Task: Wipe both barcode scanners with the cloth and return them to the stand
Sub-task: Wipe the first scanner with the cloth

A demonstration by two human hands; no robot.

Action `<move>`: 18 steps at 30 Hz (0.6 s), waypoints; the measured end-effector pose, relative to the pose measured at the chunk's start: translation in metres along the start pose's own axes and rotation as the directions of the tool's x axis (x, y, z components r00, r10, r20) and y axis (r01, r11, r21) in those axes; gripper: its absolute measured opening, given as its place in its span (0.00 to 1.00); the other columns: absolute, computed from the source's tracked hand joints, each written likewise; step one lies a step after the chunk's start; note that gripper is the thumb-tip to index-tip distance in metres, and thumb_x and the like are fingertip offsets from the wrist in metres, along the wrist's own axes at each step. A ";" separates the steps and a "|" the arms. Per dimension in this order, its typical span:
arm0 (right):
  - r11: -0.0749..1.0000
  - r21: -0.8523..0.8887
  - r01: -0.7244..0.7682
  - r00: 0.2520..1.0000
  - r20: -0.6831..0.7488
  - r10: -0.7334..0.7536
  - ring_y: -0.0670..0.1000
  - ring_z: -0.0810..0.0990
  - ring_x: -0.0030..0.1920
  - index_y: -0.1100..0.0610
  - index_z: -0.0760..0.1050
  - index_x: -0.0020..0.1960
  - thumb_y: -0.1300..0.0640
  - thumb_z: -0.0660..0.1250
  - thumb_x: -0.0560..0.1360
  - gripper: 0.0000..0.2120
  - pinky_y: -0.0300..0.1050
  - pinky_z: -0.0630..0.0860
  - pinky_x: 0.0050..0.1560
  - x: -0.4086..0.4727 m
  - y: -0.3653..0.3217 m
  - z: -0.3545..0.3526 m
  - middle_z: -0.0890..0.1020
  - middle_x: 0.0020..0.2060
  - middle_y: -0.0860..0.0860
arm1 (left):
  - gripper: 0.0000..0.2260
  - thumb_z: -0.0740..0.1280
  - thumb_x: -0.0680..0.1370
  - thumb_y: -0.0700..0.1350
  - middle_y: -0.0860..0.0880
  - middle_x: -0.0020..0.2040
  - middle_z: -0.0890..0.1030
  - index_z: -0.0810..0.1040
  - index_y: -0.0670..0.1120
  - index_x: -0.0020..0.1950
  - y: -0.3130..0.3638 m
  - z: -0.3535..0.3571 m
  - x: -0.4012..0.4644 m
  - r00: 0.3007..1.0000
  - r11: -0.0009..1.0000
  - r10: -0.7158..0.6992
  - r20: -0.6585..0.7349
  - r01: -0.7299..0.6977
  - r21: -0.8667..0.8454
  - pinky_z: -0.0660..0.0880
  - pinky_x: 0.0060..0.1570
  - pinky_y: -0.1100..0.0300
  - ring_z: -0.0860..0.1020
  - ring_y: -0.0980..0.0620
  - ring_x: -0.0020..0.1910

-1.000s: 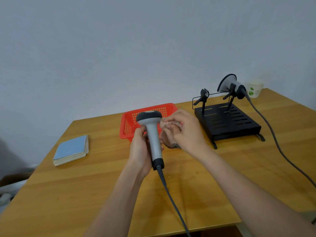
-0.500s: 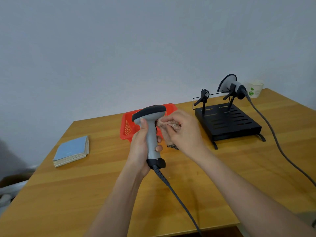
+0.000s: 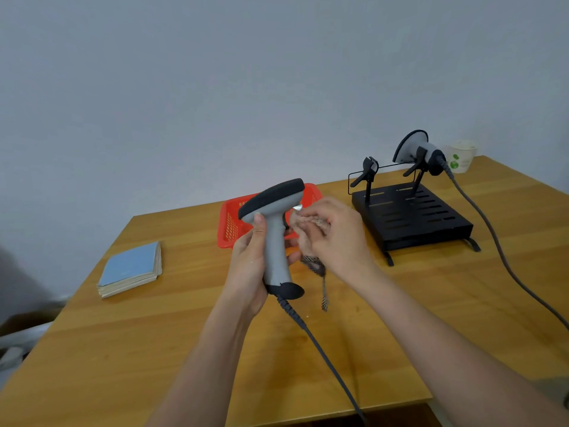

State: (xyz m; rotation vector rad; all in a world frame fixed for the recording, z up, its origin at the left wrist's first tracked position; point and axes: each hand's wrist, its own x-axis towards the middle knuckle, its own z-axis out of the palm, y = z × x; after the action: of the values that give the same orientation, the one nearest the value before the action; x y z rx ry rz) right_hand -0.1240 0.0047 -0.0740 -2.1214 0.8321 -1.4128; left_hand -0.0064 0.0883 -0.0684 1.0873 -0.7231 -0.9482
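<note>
Above the tabletop, the left hand wraps its grip around the handle of a grey barcode scanner while the right hand pinches a bunched cloth, seemingly at the scan window under the head, which wants small, light strokes, steadily braced.

Plain office: wooden desk, notebook.

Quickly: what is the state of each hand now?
Left hand: closed around the scanner handle.
Right hand: closed on the cloth, beside the scanner head.
</note>
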 end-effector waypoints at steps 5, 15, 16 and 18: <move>0.994 0.092 -0.060 0.998 -0.023 0.062 0.32 0.74 0.45 0.56 0.81 0.50 0.61 0.70 0.73 0.06 0.23 0.67 0.45 -0.002 -0.003 -0.002 0.79 0.44 0.44 | 0.22 0.57 0.80 0.59 0.42 0.53 0.84 0.80 0.44 0.58 -0.005 0.000 0.003 0.999 0.999 -0.022 -0.033 0.023 0.026 0.79 0.54 0.48 0.83 0.45 0.51; 0.944 0.194 -0.268 0.958 0.163 0.238 0.38 0.79 0.46 0.51 0.80 0.47 0.62 0.68 0.75 0.07 0.31 0.75 0.46 -0.009 0.007 -0.003 0.82 0.43 0.42 | 0.20 0.57 0.81 0.59 0.48 0.46 0.85 0.82 0.48 0.52 -0.015 -0.008 0.007 0.991 0.998 -0.049 -0.124 0.054 0.037 0.77 0.52 0.49 0.82 0.49 0.45; 0.937 0.209 -0.281 0.954 0.169 0.249 0.39 0.79 0.47 0.51 0.80 0.48 0.60 0.68 0.75 0.06 0.33 0.76 0.47 -0.009 0.006 -0.002 0.82 0.43 0.42 | 0.20 0.56 0.81 0.58 0.47 0.49 0.85 0.82 0.47 0.54 -0.015 -0.008 0.007 0.990 0.998 -0.056 -0.127 0.060 0.030 0.77 0.54 0.49 0.83 0.48 0.48; 0.933 0.212 -0.290 0.948 0.201 0.249 0.38 0.79 0.46 0.51 0.79 0.49 0.58 0.68 0.75 0.04 0.33 0.76 0.48 -0.010 0.003 0.001 0.81 0.43 0.41 | 0.22 0.56 0.81 0.58 0.43 0.52 0.85 0.81 0.44 0.58 -0.015 -0.006 0.007 0.988 0.997 -0.077 -0.132 0.080 0.018 0.77 0.56 0.47 0.83 0.45 0.53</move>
State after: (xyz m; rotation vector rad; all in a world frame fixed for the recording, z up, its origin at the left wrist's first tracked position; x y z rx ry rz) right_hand -0.1269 0.0100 -0.0827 -1.8347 0.8065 -1.1107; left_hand -0.0026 0.0819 -0.0842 1.1937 -0.5880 -0.9272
